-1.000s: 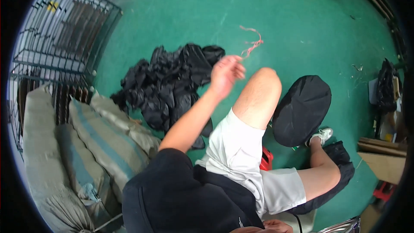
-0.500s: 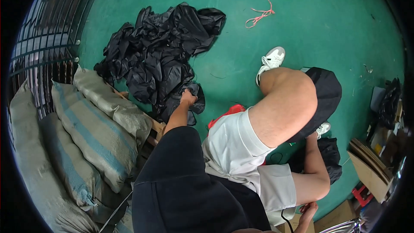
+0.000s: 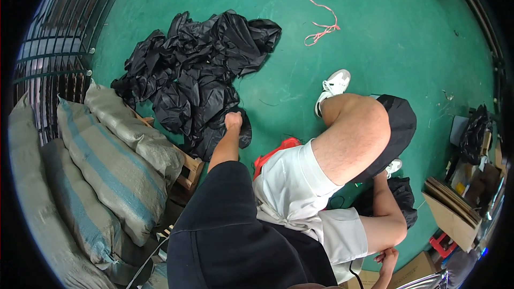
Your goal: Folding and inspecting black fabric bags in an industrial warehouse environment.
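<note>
A large crumpled heap of thin, shiny black fabric point(image 3: 206, 69) lies on the green floor at the upper left. My left hand point(image 3: 233, 121) is closed like a fist at the near right end of the heap, gripping a fold of the fabric. Its fingertips are hidden in the cloth. Down at the lower right, my right hand point(image 3: 387, 258) hangs beside my leg, fingers loosely bent and apart, with nothing visible in them. A red bag-like piece point(image 3: 278, 152) sits partly hidden by my shorts.
Stuffed woven sacks point(image 3: 110, 166) are piled on the left before a metal grille point(image 3: 56, 48). Pink string point(image 3: 324, 31) lies ahead on the floor. More black cloth point(image 3: 397, 195) bunches by my legs. Cardboard sheets point(image 3: 452, 208), a red stool point(image 3: 443, 245) and boxes stand at right.
My left hand stays closed on the fabric, which shifts only slightly. The whole view has tilted a little, bringing more of a cardboard box in at the top right.
</note>
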`<move>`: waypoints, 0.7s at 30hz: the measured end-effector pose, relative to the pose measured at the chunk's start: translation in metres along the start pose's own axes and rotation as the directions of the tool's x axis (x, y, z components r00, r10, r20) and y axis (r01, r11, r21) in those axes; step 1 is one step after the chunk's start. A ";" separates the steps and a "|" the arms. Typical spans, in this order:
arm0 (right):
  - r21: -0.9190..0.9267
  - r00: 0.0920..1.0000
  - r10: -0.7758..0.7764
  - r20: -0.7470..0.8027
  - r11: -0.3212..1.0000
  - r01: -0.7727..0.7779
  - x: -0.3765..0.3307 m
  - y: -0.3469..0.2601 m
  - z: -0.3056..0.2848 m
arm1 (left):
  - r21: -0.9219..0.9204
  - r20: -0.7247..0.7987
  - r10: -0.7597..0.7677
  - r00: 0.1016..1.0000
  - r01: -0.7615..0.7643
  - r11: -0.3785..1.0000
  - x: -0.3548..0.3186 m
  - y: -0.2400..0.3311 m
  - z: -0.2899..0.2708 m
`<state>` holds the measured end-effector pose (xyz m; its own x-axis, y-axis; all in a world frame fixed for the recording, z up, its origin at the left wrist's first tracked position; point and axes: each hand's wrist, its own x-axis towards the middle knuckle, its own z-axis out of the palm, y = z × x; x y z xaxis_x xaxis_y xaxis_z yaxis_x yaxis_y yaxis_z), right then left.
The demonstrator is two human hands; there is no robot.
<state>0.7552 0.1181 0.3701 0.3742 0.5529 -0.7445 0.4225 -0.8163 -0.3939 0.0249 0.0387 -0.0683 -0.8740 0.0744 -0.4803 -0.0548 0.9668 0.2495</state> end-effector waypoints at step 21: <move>0.470 0.568 -0.757 0.324 0.649 0.598 0.069 -0.218 0.075 | -0.946 0.201 0.978 0.062 0.273 0.177 -0.392 0.450 -0.208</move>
<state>0.6273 0.3214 0.3640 -0.3746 0.8777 -0.2988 0.1104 -0.2777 -0.9543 0.2425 0.3939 0.4077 -0.0108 0.9989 0.0446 -0.7047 -0.0393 0.7085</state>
